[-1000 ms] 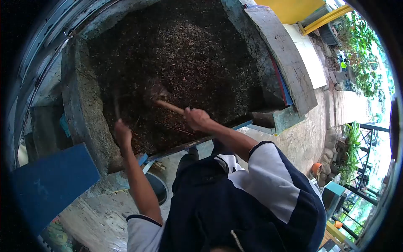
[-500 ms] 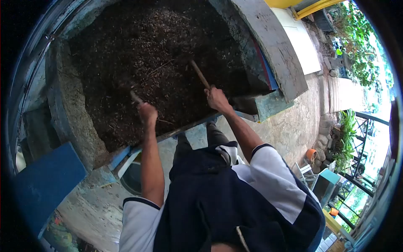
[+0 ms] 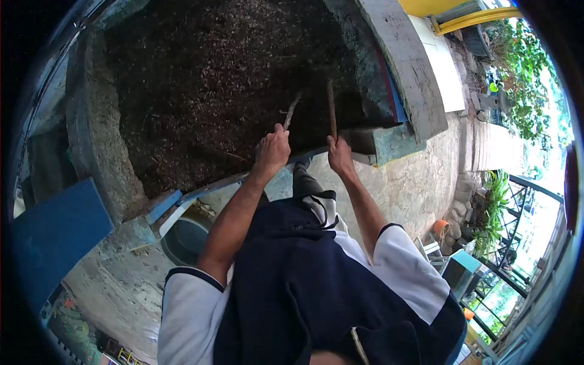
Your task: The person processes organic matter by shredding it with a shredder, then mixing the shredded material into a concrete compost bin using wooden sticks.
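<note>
Dark soil with wood bits [image 3: 225, 79] fills a raised bed in front of me. My left hand [image 3: 272, 149] is closed around the near end of a rough, pale stick [image 3: 292, 111], whose far end points over the soil. To its right, my right hand [image 3: 340, 154] grips a straight wooden handle [image 3: 332, 109]. The handle's far end fades into the dark soil, so what it carries there cannot be made out. Both hands are above the bed's near edge, a short distance apart.
A concrete wall [image 3: 103, 121] bounds the bed on the left, a grey board [image 3: 404, 58] on the right. A blue panel [image 3: 61, 243] lies at lower left. Near the bed's front edge stands a round dark tub [image 3: 185, 241]. An orange pot [image 3: 441, 227] is at right.
My left hand has moved right with its stick, towards my right hand. My right hand has shifted slightly right and its handle is now more upright in view.
</note>
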{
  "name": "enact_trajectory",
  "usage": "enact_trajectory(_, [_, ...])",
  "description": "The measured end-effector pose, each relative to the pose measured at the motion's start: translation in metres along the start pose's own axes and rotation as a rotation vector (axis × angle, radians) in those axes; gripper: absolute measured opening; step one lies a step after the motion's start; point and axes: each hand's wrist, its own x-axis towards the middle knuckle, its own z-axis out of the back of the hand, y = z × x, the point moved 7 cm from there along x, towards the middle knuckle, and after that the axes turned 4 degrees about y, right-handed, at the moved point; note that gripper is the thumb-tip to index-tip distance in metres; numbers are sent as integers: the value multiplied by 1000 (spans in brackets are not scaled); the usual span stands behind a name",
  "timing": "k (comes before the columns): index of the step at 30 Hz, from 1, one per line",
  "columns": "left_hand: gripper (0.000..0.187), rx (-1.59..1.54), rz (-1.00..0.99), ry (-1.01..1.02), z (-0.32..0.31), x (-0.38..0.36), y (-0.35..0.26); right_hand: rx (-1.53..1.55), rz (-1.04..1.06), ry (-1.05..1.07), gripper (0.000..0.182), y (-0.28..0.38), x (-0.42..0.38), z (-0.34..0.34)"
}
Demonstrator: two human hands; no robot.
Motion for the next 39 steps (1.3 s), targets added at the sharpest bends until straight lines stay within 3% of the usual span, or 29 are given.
enact_trajectory(4, [28, 93, 55, -33, 15, -31, 68, 28, -116, 27, 42, -12, 6, -38])
enact_trajectory(9, [29, 143, 294, -151, 40, -102, 203, -58, 58, 154, 39, 37, -7, -110])
enact_trajectory(11, [34, 37, 523, -163, 66, -141, 226, -100, 106, 296, 34, 45, -7, -157])
enact_trajectory(14, [41, 56, 451, -304, 65, -177, 273, -214, 178, 407, 26, 104, -42, -186])
enact_trajectory(16, [45, -66, 537, -505, 67, -206, 303, -216, 237, 528, 25, 120, -62, -217])
enact_trajectory(17, [45, -66, 533, -505, 61, -215, 320, -216, 286, 540, 25, 127, -72, -228])
enact_trajectory(19, [48, -246, 753, -576, 50, -239, 354, -352, 391, 672, 27, 142, -94, -249])
enact_trajectory(21, [47, -418, 774, -630, 56, -242, 347, -386, 468, 825, 28, 153, -124, -257])
enact_trajectory(23, [37, -797, 762, -742, 72, -234, 302, -671, 784, 760, 31, 162, -153, -278])
enact_trajectory(24, [37, -804, 751, -739, 79, -228, 298, -677, 782, 748, 31, 162, -158, -285])
enact_trajectory(26, [27, -1120, 675, -687, 80, -212, 296, -664, 716, 840, 37, 156, -161, -297])
enact_trajectory(27, [24, -1108, 670, -770, 88, -201, 274, -668, 695, 822, 37, 155, -152, -289])
enact_trajectory(30, [24, -1273, 713, -628, 64, -164, 331, -658, 665, 846, 38, 146, -127, -267])
enact_trajectory(32, [24, -1191, 678, -608, 37, -138, 340, -635, 546, 716, 34, 123, -88, -237])
enact_trajectory(36, [27, -1227, 726, -398, -27, -106, 284, -456, 227, 684, 31, 77, -50, -122])
enact_trajectory(39, [30, -1253, 757, -311, -47, -107, 205, -401, 224, 535, 31, 40, -47, -70])
